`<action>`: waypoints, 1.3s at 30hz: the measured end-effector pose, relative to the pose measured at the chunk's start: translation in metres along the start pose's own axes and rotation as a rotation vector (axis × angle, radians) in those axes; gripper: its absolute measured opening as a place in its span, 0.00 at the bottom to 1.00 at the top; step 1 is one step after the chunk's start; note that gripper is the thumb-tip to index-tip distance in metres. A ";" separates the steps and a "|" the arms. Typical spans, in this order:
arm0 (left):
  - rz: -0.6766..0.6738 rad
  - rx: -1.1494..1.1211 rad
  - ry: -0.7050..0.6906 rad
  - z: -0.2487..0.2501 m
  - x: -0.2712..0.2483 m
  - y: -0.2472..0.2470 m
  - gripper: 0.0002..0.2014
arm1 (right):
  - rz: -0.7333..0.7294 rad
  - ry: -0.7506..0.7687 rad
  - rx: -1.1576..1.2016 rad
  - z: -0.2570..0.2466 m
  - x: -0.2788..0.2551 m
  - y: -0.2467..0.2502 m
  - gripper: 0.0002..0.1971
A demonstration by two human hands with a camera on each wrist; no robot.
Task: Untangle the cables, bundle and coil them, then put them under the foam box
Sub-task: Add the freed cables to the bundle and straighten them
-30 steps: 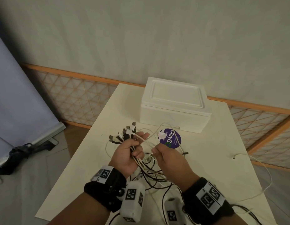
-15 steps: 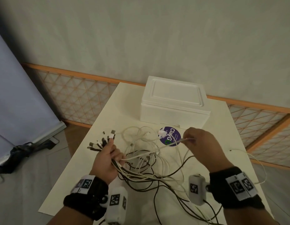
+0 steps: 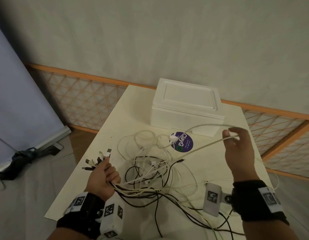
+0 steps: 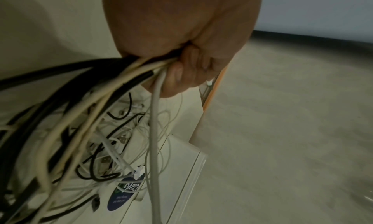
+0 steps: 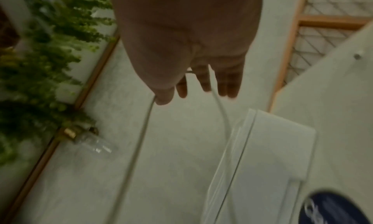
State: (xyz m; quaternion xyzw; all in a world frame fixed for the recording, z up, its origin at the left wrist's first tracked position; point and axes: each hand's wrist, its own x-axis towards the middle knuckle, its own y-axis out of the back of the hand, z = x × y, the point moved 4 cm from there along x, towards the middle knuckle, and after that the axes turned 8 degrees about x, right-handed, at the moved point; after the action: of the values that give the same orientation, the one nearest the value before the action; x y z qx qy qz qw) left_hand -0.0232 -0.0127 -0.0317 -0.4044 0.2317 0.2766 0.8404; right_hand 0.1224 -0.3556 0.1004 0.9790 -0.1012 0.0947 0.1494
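My left hand (image 3: 106, 171) grips a bunch of black and white cables just behind their plugs (image 3: 98, 159), which fan out above the fist. The left wrist view shows the fingers (image 4: 182, 67) curled round those cables (image 4: 96, 90). A loose tangle of cables (image 3: 150, 172) lies on the table between my hands. Raised to the right, my right hand (image 3: 232, 135) pinches one white cable (image 3: 198, 150), stretched taut from the left fist. This white cable (image 5: 144, 131) loops over the fingers in the right wrist view. The closed white foam box (image 3: 186, 108) stands at the table's far end.
A round purple sticker (image 3: 183, 143) lies on the cream table (image 3: 126, 108) just in front of the box. Cables trail off the near right edge. A lattice fence (image 3: 84, 103) runs behind the table, a green plant (image 5: 40, 55) grows beyond it, and a dark bundle (image 3: 20, 158) lies on the floor at left.
My hands have drawn apart: the right one moved right and up, pulling one white cable out of the tangle, while the left one moved left and down with the plug ends.
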 end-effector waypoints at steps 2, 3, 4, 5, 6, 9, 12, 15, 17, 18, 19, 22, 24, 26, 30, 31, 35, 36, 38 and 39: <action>0.003 0.000 0.009 -0.002 -0.001 0.004 0.26 | 0.087 0.165 -0.078 -0.007 -0.001 0.013 0.16; 0.008 -0.003 0.012 -0.003 -0.001 0.006 0.26 | 0.105 0.199 0.020 -0.012 -0.004 0.017 0.19; 0.014 -0.006 0.015 -0.004 -0.001 0.008 0.27 | 0.111 0.200 0.193 -0.016 -0.006 0.021 0.21; 0.018 -0.009 0.019 -0.004 -0.001 0.010 0.27 | 0.103 0.179 0.369 -0.021 -0.008 0.023 0.21; 0.018 -0.008 0.024 -0.006 -0.001 0.010 0.28 | 0.082 0.136 0.507 -0.024 -0.008 0.024 0.20; 0.016 0.002 0.039 -0.010 -0.002 0.008 0.27 | -0.089 -0.161 0.570 -0.023 -0.005 0.013 0.34; 0.024 0.007 0.038 -0.012 -0.004 0.003 0.25 | -0.135 -0.196 0.549 -0.023 -0.008 0.007 0.48; 0.023 0.007 0.049 -0.015 -0.006 0.003 0.26 | 0.046 0.168 0.725 -0.045 -0.021 0.019 0.25; 0.024 0.016 0.056 -0.016 -0.007 0.005 0.26 | 0.116 0.371 0.697 -0.052 -0.029 0.026 0.21; 0.026 0.020 0.058 -0.017 -0.007 0.006 0.25 | 0.124 0.456 0.642 -0.053 -0.032 0.028 0.20; 0.029 0.024 0.059 -0.018 -0.007 0.008 0.24 | 0.133 0.533 0.549 -0.052 -0.033 0.029 0.18; 0.041 0.031 0.048 -0.018 -0.004 0.014 0.22 | 0.206 0.698 0.202 -0.044 -0.033 0.034 0.14; 0.054 0.027 0.044 -0.019 -0.003 0.019 0.22 | 0.258 0.765 0.066 -0.038 -0.032 0.039 0.17; 0.062 0.024 0.046 -0.021 -0.003 0.021 0.22 | 0.296 0.827 -0.080 -0.034 -0.029 0.043 0.19; 0.068 0.035 0.053 -0.022 -0.004 0.018 0.22 | 0.303 0.847 -0.222 -0.029 -0.031 0.042 0.21; 0.073 0.038 0.052 -0.022 -0.006 0.017 0.22 | 0.297 0.816 -0.256 -0.029 -0.033 0.040 0.22; 0.071 0.059 0.052 -0.022 -0.012 0.010 0.22 | -0.108 -0.032 -0.670 0.022 -0.025 0.031 0.22; 0.059 0.068 0.054 -0.023 -0.012 0.007 0.22 | -0.311 -0.216 -0.823 0.035 -0.031 0.025 0.19; 0.027 0.088 0.055 -0.024 -0.015 -0.001 0.22 | -0.594 -0.295 -0.936 0.043 -0.043 0.008 0.18; 0.006 0.103 0.055 -0.026 -0.017 -0.008 0.23 | -0.655 -0.250 -0.849 0.039 -0.049 -0.004 0.20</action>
State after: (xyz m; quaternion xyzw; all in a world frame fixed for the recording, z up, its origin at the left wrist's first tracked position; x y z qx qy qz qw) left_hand -0.0353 -0.0429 -0.0315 -0.3673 0.2697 0.2556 0.8527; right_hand 0.0824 -0.3559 0.0523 0.8169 0.1625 -0.1230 0.5396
